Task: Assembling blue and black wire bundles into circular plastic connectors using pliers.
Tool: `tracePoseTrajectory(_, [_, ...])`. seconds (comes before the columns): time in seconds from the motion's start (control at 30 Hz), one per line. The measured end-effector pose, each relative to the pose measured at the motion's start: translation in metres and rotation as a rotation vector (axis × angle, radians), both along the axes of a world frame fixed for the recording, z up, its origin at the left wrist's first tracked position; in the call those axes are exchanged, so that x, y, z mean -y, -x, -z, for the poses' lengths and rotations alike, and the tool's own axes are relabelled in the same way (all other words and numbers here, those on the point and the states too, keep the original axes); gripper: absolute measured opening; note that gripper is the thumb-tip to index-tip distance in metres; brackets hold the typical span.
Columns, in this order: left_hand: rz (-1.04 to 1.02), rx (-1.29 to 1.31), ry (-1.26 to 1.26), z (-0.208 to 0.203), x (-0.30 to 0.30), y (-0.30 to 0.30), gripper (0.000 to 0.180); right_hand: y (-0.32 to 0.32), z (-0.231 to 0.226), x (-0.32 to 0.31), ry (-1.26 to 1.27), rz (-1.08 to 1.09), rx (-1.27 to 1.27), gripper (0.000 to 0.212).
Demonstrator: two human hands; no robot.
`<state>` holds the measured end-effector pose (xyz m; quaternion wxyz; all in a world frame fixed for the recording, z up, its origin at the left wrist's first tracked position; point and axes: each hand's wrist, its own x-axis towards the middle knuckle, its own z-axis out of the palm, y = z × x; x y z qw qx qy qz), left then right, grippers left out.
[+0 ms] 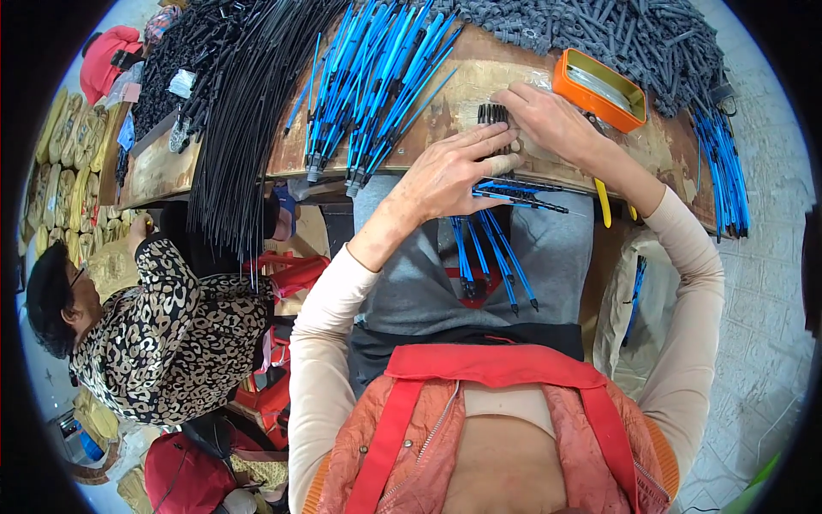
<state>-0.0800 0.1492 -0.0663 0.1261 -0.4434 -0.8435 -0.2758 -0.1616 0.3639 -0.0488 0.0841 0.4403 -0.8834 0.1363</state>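
Observation:
My left hand (467,167) lies across a bundle of thin blue-and-black rods (514,194) at the table's front edge, fingers closed around it. Dark tips (491,113) of a tight cluster stand up just beyond those fingers. Below the hand, several blue rods with black ends (492,248) hang over my lap. My right hand (548,116) reaches in from the right with bent fingers at the far side of the dark cluster. Its thumb and whatever it pinches are hidden.
An orange box (599,90) sits right of my hands, with yellow-handled pliers (603,201) nearby. Blue rods (377,86) and long black rods (248,111) lie left; grey parts (599,34) pile up behind. A co-worker in a leopard-print top (180,317) sits at left.

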Motion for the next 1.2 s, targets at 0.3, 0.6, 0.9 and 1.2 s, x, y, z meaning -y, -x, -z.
tracePoseTrajectory(0.3, [-0.011,0.043,-0.052,0.001,-0.002,0.002,0.061,0.001,-0.002,0.005,0.014,-0.049,-0.017,0.036])
tracePoseTrajectory(0.6, [0.007,0.095,-0.051,-0.011,-0.003,0.006,0.069,0.002,-0.006,-0.002,-0.017,-0.019,0.016,0.029])
tracePoseTrajectory(0.9, [0.016,0.055,-0.02,-0.002,-0.003,0.008,0.06,-0.001,-0.014,-0.012,-0.271,0.069,0.043,0.024])
tracePoseTrajectory(1.2, [0.009,0.029,-0.011,-0.002,0.0,0.008,0.062,-0.057,-0.05,-0.041,0.184,-0.127,0.285,0.04])
